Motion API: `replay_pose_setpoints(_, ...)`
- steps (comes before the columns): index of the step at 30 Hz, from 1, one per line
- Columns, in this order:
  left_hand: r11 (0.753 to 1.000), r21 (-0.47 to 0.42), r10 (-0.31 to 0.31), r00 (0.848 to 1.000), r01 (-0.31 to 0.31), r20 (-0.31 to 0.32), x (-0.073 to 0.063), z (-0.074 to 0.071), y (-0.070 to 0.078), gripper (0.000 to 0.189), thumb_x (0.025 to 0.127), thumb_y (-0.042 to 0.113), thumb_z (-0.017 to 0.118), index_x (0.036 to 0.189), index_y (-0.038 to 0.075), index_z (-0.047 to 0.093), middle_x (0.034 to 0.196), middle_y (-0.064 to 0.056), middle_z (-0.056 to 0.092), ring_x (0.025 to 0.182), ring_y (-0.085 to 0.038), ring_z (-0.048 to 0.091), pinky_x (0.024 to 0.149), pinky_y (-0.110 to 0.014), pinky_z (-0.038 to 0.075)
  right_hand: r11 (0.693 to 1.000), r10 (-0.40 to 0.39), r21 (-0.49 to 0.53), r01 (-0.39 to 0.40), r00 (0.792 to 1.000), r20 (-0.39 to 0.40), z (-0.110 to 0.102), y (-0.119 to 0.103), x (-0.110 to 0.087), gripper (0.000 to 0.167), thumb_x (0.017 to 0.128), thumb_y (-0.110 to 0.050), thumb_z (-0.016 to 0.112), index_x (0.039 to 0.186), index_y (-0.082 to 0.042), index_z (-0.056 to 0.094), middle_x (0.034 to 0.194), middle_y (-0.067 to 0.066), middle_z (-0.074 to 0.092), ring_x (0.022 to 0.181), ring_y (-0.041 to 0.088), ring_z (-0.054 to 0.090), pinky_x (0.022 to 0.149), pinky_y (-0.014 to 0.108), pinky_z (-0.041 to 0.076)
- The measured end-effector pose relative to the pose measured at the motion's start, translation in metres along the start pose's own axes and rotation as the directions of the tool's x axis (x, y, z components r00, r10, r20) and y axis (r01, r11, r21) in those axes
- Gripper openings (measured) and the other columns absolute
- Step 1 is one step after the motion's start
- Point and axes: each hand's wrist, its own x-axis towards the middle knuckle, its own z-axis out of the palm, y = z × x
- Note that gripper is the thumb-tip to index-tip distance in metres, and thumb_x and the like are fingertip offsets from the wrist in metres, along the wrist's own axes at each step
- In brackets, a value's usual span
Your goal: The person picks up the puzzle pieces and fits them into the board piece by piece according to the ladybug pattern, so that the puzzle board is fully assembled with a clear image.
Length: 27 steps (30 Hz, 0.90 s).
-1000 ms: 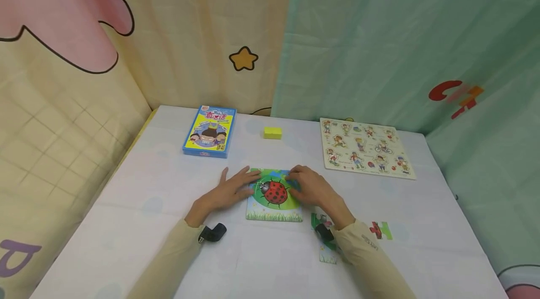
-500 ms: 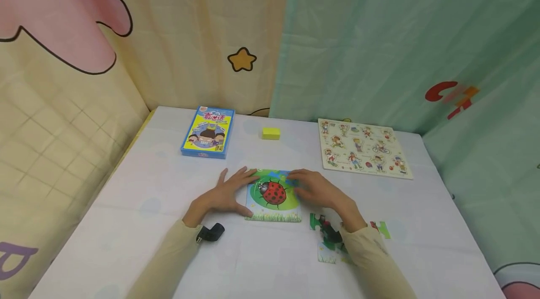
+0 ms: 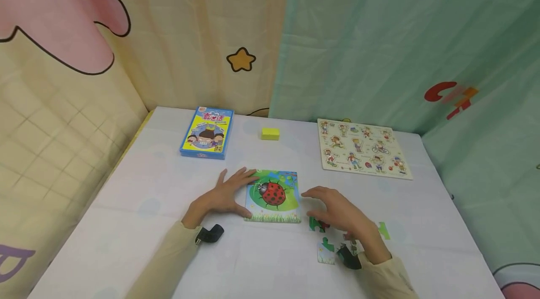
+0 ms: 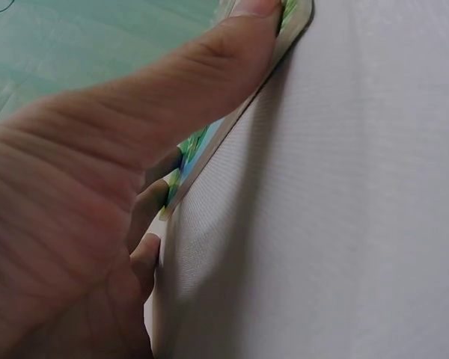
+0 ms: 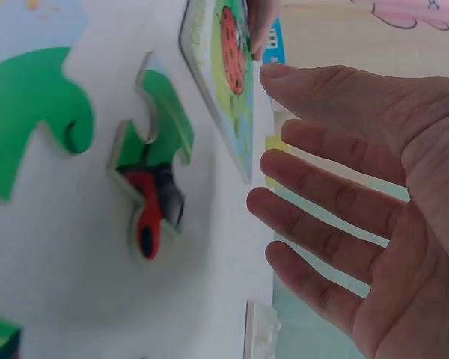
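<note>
A square ladybug picture puzzle (image 3: 273, 194) lies flat on the white table. My left hand (image 3: 223, 196) spans its left side, thumb at the near corner and fingertips on the far-left part; the left wrist view shows the thumb resting on the puzzle's edge (image 4: 236, 116). To the right of the puzzle, my right hand (image 3: 337, 206) is apart from it, holding nothing, with fingers spread in the right wrist view. Under and around that hand lie several loose jigsaw pieces, among them a green, red and black piece (image 5: 153, 168) and a grass-edged piece (image 3: 326, 254). The right hand partly covers them.
At the back left lies a blue and yellow boxed game (image 3: 206, 132). A small yellow block (image 3: 270, 134) sits at the back middle. A wooden board with printed children figures (image 3: 363, 149) lies at the back right. Curtains stand behind the table.
My right hand has left the puzzle's right side and moved right and nearer, over the loose pieces. My left thumb has slid down to the puzzle's near-left corner.
</note>
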Motion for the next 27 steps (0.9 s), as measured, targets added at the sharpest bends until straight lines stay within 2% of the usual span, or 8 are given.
replay_pose_setpoints(7, 1.0, -0.01, -0.01, 1.0, 0.01, -0.003, -0.002, 0.001, -0.001, 0.104, 0.069, 0.047, 0.09, 0.155, 0.019, 0.039, 0.167, -0.004, 0.024, 0.156, -0.034, 0.008, 0.118, -0.069, -0.011, 0.999, 0.031, 0.006, -0.032, 0.999, 0.022, 0.006, 0.005, -0.013, 0.037, 0.087, -0.021, 0.078, 0.121, -0.009, 0.068, 0.127, 0.005, 0.066, 0.121, 0.028, 0.061, 0.101, 0.049, 0.051)
replay_pose_setpoints(14, 1.0, -0.007, -0.005, 1.0, 0.005, 0.001, 0.0, 0.001, 0.0, 0.104, 0.069, 0.048, 0.089, 0.155, 0.02, 0.038, 0.167, -0.003, 0.023, 0.157, -0.033, 0.007, 0.118, -0.068, -0.011, 0.997, 0.071, -0.019, -0.071, 0.997, 0.037, 0.009, 0.012, -0.025, 0.038, 0.084, -0.024, 0.081, 0.118, -0.012, 0.069, 0.123, 0.001, 0.067, 0.118, 0.026, 0.062, 0.1, 0.048, 0.052)
replay_pose_setpoints(24, 1.0, 0.005, -0.026, 1.0, 0.026, 0.002, 0.001, 0.001, 0.002, 0.104, 0.068, 0.048, 0.09, 0.155, 0.021, 0.038, 0.168, -0.001, 0.022, 0.157, -0.031, 0.006, 0.119, -0.067, -0.011, 0.999, 0.045, -0.007, -0.045, 0.999, 0.016, 0.013, 0.015, -0.033, 0.039, 0.084, -0.022, 0.082, 0.12, -0.012, 0.069, 0.126, 0.004, 0.066, 0.121, 0.03, 0.061, 0.102, 0.051, 0.05)
replay_pose_setpoints(27, 1.0, 0.013, -0.024, 1.0, 0.024, -0.01, 0.0, 0.002, 0.001, 0.104, 0.068, 0.049, 0.09, 0.154, 0.021, 0.039, 0.167, -0.004, 0.022, 0.156, -0.033, 0.008, 0.119, -0.068, -0.01, 0.999, 0.051, -0.018, -0.051, 0.999, 0.011, 0.014, 0.016, -0.033, 0.039, 0.083, -0.02, 0.082, 0.119, -0.013, 0.07, 0.126, 0.003, 0.066, 0.121, 0.029, 0.061, 0.101, 0.05, 0.05)
